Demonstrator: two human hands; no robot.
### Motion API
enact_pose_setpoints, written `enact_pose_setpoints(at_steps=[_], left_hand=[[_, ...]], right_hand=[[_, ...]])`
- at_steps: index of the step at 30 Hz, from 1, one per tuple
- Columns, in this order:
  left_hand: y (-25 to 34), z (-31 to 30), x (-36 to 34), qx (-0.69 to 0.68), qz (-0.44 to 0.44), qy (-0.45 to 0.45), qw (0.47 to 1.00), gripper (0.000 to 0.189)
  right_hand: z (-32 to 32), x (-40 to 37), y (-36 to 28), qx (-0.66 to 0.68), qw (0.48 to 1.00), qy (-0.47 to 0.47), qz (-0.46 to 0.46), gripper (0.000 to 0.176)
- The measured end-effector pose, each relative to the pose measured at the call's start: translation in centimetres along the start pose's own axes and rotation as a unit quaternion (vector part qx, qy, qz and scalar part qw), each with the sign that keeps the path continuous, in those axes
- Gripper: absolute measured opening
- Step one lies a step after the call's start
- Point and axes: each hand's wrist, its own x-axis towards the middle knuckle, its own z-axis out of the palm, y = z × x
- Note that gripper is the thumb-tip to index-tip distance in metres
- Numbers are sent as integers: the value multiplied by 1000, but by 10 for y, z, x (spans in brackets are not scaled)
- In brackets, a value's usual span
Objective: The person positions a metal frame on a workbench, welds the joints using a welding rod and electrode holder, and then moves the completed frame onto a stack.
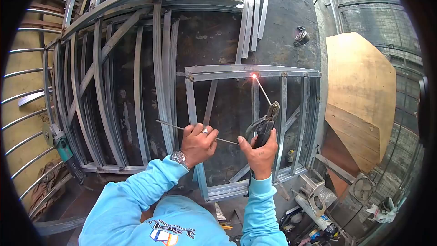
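My right hand (261, 156) is wrapped round the dark handle of a welding electrode holder (265, 128). Clamped in its jaws is a welding rod (263, 91), angled up to the left. Its tip meets the top rail of a metal tube frame (218, 74) at a bright red-white glow (254, 76), where an upright joins. My left hand (198, 145), with a ring and a wristwatch, is closed on a second thin rod (169, 124), which sticks out both sides and reaches close to my right thumb. Beneath both hands lies the frame, its bottom rails near my body.
Larger barred metal frames (98, 86) fill the left, with an angle grinder (61, 148) by them. Loose metal tubes (248, 18) lie at the top. Plywood (359, 91) and a small fan (363, 187) are right; tools and clutter (314, 218) lie lower right.
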Motion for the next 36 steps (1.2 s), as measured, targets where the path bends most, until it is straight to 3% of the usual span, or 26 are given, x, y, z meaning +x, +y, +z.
enact_pose_setpoints(at_steps=[5,9,15,17,18,22,24,31,36], left_hand=[[0,-1,1,-12,0,8,1000,24],[0,0,0,-4,-1,8,1000,24],[1,0,1,-6,-3,12,1000,23],[0,1,0,-11,-4,14,1000,23],[0,2,0,-16,-4,18,1000,23],[1,1,0,-17,-5,17,1000,23],[1,0,1,-17,-7,16,1000,24],[1,-1,1,-9,-4,6,1000,25],[1,-1,1,-8,-3,13,1000,24]], right_hand=[[1,0,-1,-14,1000,-7,19,60],[4,0,8,-28,999,18,-17,63],[3,1,3,-21,999,-22,43,67],[11,3,10,11,995,41,-94,67],[13,-6,9,110,990,82,32,65],[11,-3,7,162,983,87,23,61],[6,0,11,52,998,35,9,54],[6,2,5,25,999,11,25,53],[10,3,6,-8,1000,24,-14,54]])
